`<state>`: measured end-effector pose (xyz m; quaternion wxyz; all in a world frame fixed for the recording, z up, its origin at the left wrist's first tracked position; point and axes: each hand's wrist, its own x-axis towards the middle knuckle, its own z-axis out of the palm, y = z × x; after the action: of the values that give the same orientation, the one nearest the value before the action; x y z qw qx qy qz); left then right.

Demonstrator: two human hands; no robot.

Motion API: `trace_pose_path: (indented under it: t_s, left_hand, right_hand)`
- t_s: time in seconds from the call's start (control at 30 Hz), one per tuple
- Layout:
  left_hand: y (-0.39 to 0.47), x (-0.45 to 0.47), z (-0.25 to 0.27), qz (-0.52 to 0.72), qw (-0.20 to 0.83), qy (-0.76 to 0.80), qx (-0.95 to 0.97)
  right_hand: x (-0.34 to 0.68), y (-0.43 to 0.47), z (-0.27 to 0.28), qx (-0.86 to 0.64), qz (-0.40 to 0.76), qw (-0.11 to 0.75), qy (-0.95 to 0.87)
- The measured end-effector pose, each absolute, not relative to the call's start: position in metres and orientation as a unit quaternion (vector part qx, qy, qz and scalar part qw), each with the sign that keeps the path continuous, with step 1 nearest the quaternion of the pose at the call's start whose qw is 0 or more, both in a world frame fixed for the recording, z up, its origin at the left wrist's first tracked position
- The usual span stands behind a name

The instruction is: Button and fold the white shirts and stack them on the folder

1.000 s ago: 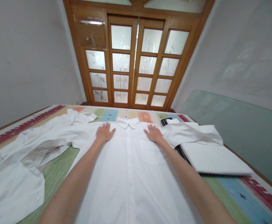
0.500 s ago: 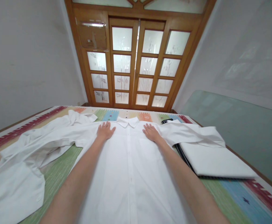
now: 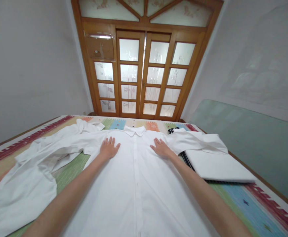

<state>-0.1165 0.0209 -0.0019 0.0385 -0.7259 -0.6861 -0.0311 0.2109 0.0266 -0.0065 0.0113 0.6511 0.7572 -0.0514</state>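
Note:
A white button-up shirt (image 3: 124,191) lies spread out, front side up, with its collar (image 3: 134,131) at the far end. My left hand (image 3: 108,148) rests flat on the upper left of the shirt's chest, fingers spread. On the opposite side of the button placket, my right hand (image 3: 161,148) also lies flat with its fingers apart. One shirt sleeve reaches out to the right, over a folded white cloth (image 3: 220,166). To the left, the other sleeve joins more crumpled white fabric (image 3: 27,194).
Beneath everything is a multicoloured patterned cover (image 3: 243,200). A black-and-white striped edge (image 3: 187,159) shows beside the folded cloth. A pale green panel (image 3: 252,144) leans along the right wall, and wooden glass-paned doors (image 3: 140,75) stand at the back.
Both my hands have slid slightly down the shirt, away from the collar and toward me. The view has tilted up a little, showing more of the door top.

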Motion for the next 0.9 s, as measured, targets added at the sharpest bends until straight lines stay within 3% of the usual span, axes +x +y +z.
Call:
trace_pose_path:
  t_s: [0.47,0.6,0.8,0.9]
  left_hand:
    - [0.016,-0.128,0.001,-0.045,0.019,-0.677,-0.734]
    - [0.012,-0.119,-0.001,-0.089,0.026,-0.579,-0.81]
    - [-0.01,-0.095,0.008,-0.097,0.0,-0.547,-0.832]
    - [-0.024,-0.082,0.014,-0.086,0.012,-0.56,-0.824]
  right_hand:
    - [0.216,0.034,-0.005,0.684,0.015,0.012,0.729]
    - [0.195,0.022,0.003,0.699,0.069,-0.012,0.712]
    - [0.154,0.01,0.016,0.611,-0.045,-0.013,0.791]
    - [0.141,-0.007,0.01,0.58,-0.049,-0.036,0.812]
